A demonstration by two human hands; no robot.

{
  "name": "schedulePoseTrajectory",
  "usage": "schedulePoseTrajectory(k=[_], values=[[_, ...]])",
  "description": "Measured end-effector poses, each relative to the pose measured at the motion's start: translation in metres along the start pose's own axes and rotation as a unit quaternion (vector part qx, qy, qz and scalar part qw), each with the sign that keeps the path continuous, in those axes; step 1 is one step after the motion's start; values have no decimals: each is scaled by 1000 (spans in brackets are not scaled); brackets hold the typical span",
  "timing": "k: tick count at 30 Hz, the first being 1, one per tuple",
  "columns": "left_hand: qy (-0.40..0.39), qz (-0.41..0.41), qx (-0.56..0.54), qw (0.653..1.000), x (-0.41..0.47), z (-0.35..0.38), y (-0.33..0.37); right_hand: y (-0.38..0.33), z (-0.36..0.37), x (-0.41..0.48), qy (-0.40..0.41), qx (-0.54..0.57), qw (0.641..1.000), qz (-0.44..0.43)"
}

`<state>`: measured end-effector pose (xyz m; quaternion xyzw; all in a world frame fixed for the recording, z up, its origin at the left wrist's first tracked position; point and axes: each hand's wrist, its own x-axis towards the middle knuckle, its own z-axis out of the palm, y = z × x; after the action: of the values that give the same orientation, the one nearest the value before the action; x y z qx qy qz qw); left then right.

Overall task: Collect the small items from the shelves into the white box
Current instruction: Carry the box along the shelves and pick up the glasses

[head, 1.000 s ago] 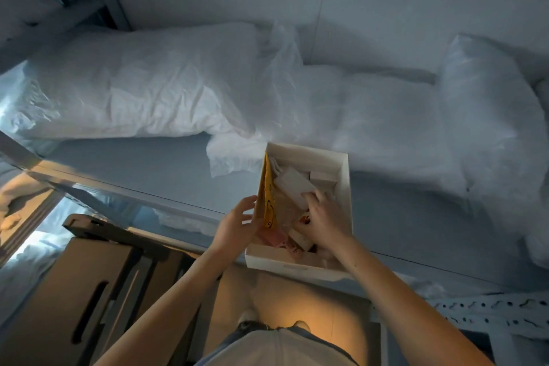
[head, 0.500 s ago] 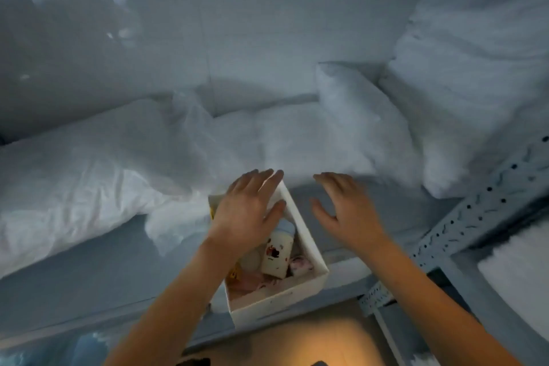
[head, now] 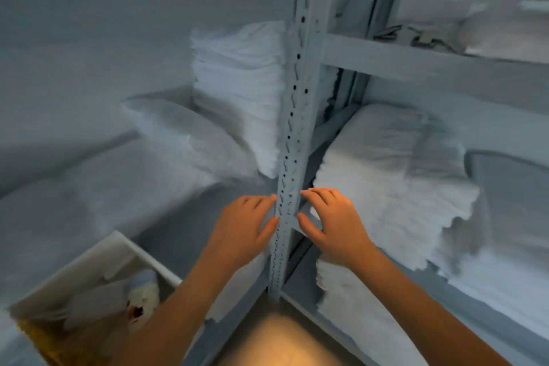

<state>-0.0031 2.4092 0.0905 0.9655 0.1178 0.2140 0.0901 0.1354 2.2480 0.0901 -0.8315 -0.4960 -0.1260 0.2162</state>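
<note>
The white box (head: pixel 98 258) sits on the shelf at the lower left, partly cut off by the frame. Inside it lie a small white bottle with a pale blue cap (head: pixel 142 291), a yellow packet (head: pixel 38 342) and other blurred items. My left hand (head: pixel 243 229) hovers to the right of the box, fingers spread, holding nothing. My right hand (head: pixel 332 226) is level with it, also spread and empty. Between the two hands stands the perforated metal shelf post (head: pixel 289 157).
Stacks of folded white linen (head: pixel 237 89) fill the left shelf behind a white pillow (head: pixel 184 134). More folded white linen (head: pixel 392 193) lies on the right shelf. A horizontal shelf beam (head: pixel 416 65) crosses above. The lit floor (head: pixel 276 342) shows below.
Both hands have left the white box and moved right to the shelf post. My view has swung right, so the box now sits at the lower left.
</note>
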Motion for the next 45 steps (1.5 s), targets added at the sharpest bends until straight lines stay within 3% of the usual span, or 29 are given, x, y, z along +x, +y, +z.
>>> schedulePoseTrajectory(k=[6,13,24,29,33,38,45], values=[[34,83,-31,995,58,-4,90,58,-85,-23,50,-59,996,32],[86,121,-20,989,113,-30,148,88,-167,-9,112,-77,991,9],[175,167,-24,970,223,-101,140,100,-250,94,226,-94,967,-70],[176,173,-62,967,295,-112,115,120,-267,155,232,-87,969,2],[150,175,-70,971,346,-107,107,132,-261,196,213,-75,969,101],[61,143,-65,986,390,-93,98,145,-240,228,42,-111,966,231],[-89,91,-118,985,430,-83,105,147,-237,242,25,-114,956,268]])
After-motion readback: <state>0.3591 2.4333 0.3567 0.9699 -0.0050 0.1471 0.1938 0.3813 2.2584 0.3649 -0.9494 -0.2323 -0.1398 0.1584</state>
